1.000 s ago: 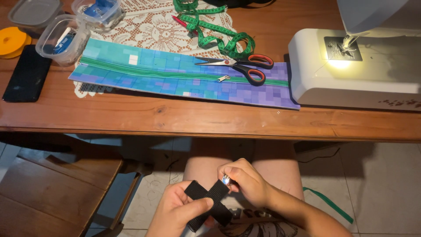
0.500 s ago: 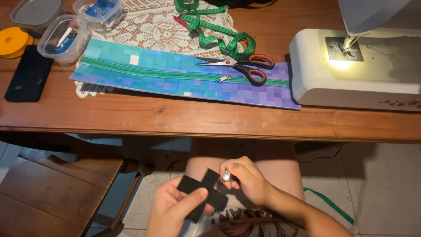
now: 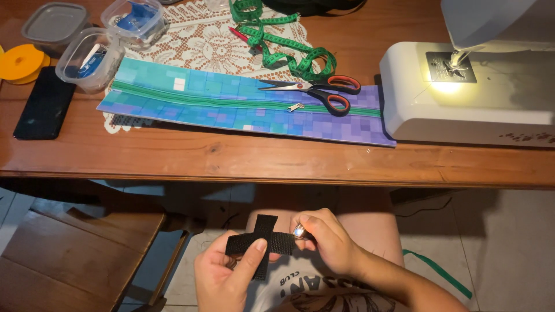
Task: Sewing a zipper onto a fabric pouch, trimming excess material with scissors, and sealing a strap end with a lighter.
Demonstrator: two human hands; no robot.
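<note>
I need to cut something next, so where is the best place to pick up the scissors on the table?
Take the scissors by the orange and black handle loops at their right end, coming from above on the side nearer the sewing machine. They lie flat on the patterned fabric, blades pointing left, loops clear.

Wooden table (image 3: 173, 159), patchwork fabric (image 3: 231, 107), scissors (image 3: 324, 92), sewing machine (image 3: 462, 98)

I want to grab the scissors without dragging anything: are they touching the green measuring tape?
Cannot tell: in the head view the scissors lie right beside the measuring tape, with no clear gap.
</note>
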